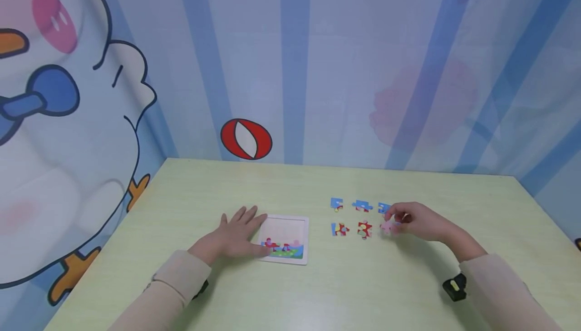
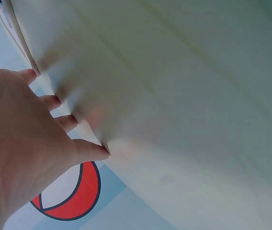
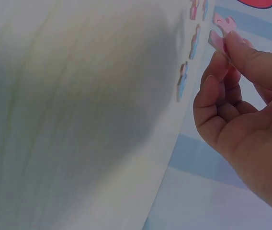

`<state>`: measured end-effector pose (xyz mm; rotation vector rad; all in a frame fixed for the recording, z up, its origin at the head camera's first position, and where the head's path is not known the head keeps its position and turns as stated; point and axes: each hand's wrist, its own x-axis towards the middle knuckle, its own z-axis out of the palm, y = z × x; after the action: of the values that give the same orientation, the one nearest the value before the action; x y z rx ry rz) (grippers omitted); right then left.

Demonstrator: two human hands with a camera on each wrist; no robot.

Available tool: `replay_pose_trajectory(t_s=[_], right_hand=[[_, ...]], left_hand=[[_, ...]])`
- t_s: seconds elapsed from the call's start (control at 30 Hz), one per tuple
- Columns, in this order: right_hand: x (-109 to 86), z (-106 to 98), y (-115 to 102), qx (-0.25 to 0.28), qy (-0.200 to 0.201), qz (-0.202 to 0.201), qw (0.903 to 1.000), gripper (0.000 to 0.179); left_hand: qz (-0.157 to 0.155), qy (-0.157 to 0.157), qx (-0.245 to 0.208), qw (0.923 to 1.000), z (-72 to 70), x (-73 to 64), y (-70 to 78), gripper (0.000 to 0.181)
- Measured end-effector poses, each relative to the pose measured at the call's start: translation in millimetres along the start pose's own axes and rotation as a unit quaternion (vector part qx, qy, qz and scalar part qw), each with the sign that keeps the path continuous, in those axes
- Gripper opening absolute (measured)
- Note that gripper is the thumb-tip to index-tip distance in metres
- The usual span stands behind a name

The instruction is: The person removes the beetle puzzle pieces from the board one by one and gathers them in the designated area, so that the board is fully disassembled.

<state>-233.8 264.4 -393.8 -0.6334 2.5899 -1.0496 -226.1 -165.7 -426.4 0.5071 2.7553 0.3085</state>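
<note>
A square puzzle tray (image 1: 305,240) with a pale rim lies on the table, its lower part filled with a red, blue and green picture. My left hand (image 1: 237,234), fingers spread and straight, rests at the tray's left edge. Between thumb and fingers, my right hand (image 1: 419,222) pinches a pink puzzle piece (image 3: 218,42), lifted off the table in the right wrist view. Near it lie loose pieces in two rows: a blue corner piece (image 1: 337,204), a blue piece (image 1: 362,206), another blue piece (image 1: 383,208), a yellow-red piece (image 1: 340,229) and a red piece (image 1: 364,229).
The pale wooden table (image 1: 317,295) ends at a blue striped cloth backdrop (image 1: 336,68) behind it. A large cartoon bird (image 1: 68,169) is printed on the left side. Black wrist devices, one of them a black box (image 1: 455,287), sit at both sleeves.
</note>
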Motion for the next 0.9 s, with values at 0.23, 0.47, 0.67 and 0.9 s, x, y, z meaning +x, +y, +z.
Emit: replay_pose_trajectory(t_s=[0.23,0.47,0.67,0.9], right_hand=[[3.0,4,10,-0.007,0.001,0.002,1.0000,0.018],[9.5,10,14,-0.014,-0.013,-0.003,0.9998,0.016],[10.7,12,12,-0.028,-0.009,0.014,0.9995,0.015],[12.1,15,13,-0.056,0.002,0.034,0.9978,0.014]], left_hand=[[0.000,0.000,0.003,1.0000,0.5,0.7,-0.6,0.090],[0.000,0.000,0.003,1.0000,-0.2,0.3,-0.1,0.091],[0.002,0.001,0.002,1.0000,-0.3,0.0,0.2,0.090],[0.012,0.002,-0.007,0.9999,-2.0,-2.9,0.0,0.089]])
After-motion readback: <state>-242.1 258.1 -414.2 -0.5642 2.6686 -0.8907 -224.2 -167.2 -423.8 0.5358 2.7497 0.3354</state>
